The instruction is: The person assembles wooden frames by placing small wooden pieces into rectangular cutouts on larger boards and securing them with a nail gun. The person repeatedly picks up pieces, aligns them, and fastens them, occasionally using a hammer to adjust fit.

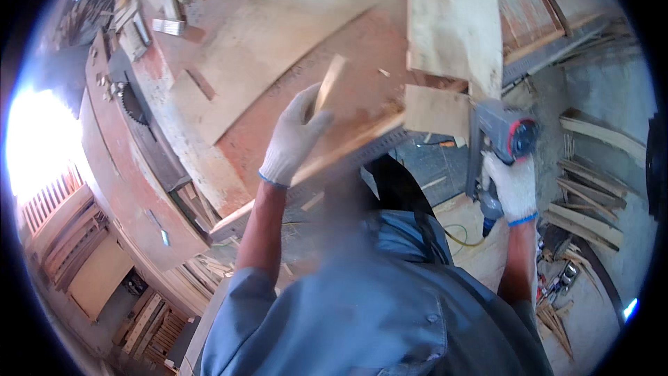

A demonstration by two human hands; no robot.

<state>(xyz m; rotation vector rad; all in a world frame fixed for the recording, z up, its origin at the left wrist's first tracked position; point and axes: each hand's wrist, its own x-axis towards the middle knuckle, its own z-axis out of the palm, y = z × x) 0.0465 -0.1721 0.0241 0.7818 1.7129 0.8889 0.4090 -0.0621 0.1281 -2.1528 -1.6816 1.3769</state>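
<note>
A pale wooden block [330,84] is pinched by the white-gloved left hand [295,136], a grey-and-red nailer [499,127] gripped by the right hand [515,186].

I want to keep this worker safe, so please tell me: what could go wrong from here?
The right hand grips what looks like a nail gun; an accidental shot could hit the left hand, which holds a wood piece over the bench. The yellow hose below the nail gun might snag. The toothed saw blade at the left could cut a reaching arm.
</note>
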